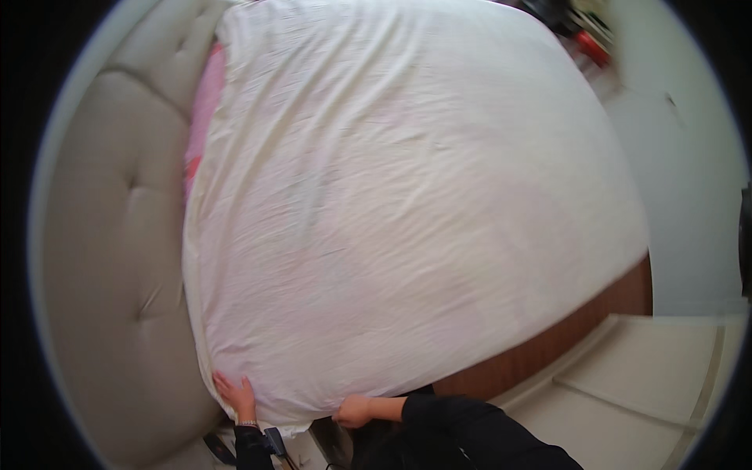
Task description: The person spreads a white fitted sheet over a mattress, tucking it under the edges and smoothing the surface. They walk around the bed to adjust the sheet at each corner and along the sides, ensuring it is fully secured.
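Two hands on crinkled white sheet (407,204), left hand (237,395) flat open, right hand (354,411) gripping hem

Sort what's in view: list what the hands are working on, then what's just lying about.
In hand:
white sheet
left hand, flat on the sheet's corner
right hand, gripping the sheet's edge

Lying about:
padded headboard
pink fabric beside the sheet
red item on the floor, blurred
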